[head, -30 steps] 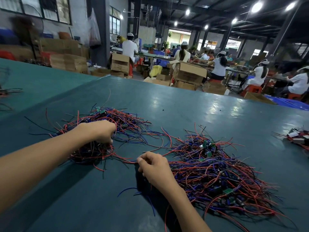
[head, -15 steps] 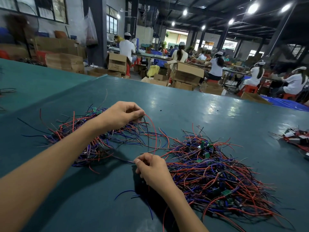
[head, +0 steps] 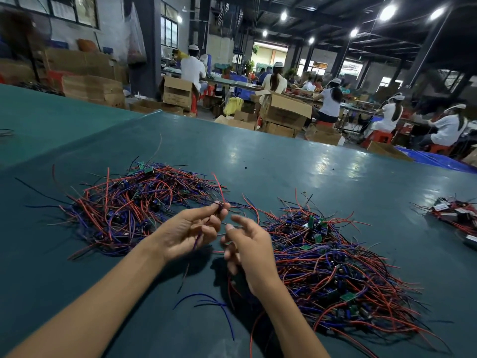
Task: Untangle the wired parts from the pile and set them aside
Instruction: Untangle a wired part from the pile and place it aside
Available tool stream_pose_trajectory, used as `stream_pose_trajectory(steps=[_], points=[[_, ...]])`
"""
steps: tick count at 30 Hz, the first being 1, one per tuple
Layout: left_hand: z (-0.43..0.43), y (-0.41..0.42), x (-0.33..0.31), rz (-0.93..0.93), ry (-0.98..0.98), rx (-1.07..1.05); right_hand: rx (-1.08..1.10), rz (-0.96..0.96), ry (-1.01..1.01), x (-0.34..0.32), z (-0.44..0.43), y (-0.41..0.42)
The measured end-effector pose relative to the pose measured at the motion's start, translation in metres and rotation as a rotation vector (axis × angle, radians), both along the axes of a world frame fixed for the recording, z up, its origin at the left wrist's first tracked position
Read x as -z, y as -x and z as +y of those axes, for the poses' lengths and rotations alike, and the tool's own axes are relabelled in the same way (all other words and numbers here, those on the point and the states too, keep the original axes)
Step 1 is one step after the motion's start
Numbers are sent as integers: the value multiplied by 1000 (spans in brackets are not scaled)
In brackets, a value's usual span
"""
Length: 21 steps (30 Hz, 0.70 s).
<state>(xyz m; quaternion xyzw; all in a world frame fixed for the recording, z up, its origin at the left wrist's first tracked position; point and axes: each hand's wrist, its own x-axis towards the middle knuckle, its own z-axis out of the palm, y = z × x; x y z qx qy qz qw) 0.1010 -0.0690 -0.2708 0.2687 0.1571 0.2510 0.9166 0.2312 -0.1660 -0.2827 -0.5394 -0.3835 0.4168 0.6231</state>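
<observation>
Left grip [head: 188,233] pinches wired part [head: 220,188] at fingertips.

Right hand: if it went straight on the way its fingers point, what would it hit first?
Most likely the left hand, which pinches a wired part just ahead of the right hand. Depth is hard to judge, so it might pass beside it.
</observation>
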Motion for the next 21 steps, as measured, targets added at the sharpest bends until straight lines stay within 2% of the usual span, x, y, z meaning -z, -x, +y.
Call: stream_pose_trajectory(steps=[2,5,8,12,21], points=[[-5,-1,0,0,-8,21,16,3,-62,-5,-1,-6],[-10,-1,-1,31,-92,-4,-122,83,-94,-10,-6,-13],[-11,2,-1,94,-284,-2,-233,142,-77,-13,-10,-15],[-18,1,2,240,-566,43,-225,13,-92,-13,-11,-13],[-22,-8,10,212,-539,-15,6,45,-101,-7,-6,-14]])
